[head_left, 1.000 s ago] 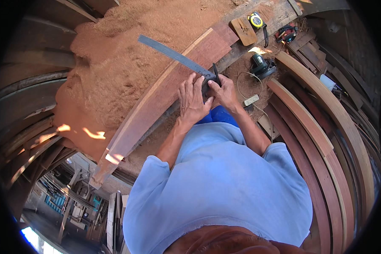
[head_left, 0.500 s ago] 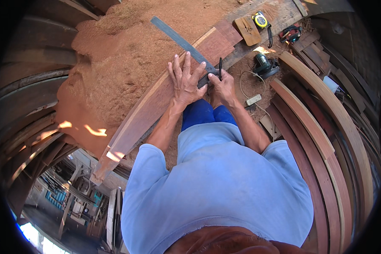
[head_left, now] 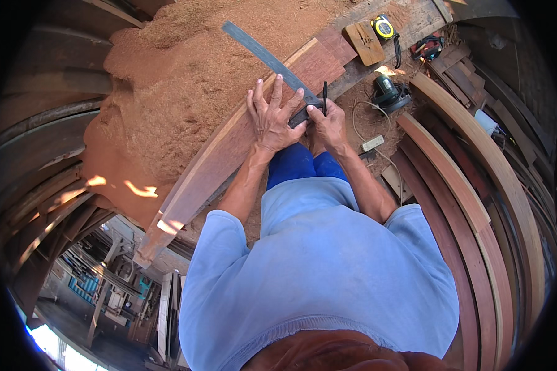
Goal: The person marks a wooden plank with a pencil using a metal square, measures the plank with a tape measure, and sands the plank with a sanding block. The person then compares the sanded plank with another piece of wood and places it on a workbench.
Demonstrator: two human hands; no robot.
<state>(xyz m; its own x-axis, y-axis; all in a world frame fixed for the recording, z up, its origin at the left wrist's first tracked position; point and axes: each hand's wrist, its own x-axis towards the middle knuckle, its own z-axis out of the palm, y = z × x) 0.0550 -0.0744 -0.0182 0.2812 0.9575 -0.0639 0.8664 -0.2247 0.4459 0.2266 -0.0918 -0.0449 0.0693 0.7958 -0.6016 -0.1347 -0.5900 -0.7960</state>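
A try square with a grey metal blade lies slantwise across a long reddish-brown wooden plank. Its dark stock rests along the plank's near edge, partly covered by my hands. My left hand lies on the plank and blade with fingers spread, the thumb reaching to the stock. Beside it, my right hand is closed around a slim black pen, which stands nearly upright. The right thumb is close to the stock; whether it touches cannot be made out. The pen's tip is hidden.
Beyond the plank spreads sawdust. A yellow tape measure and a small wooden block sit at the far right. A dark green power tool, its cord and a white socket block lie right. Curved timbers fill the right side.
Both hands keep nearly the same pose on the try square and plank. The whole view has shifted very slightly; nothing was taken up or let go.
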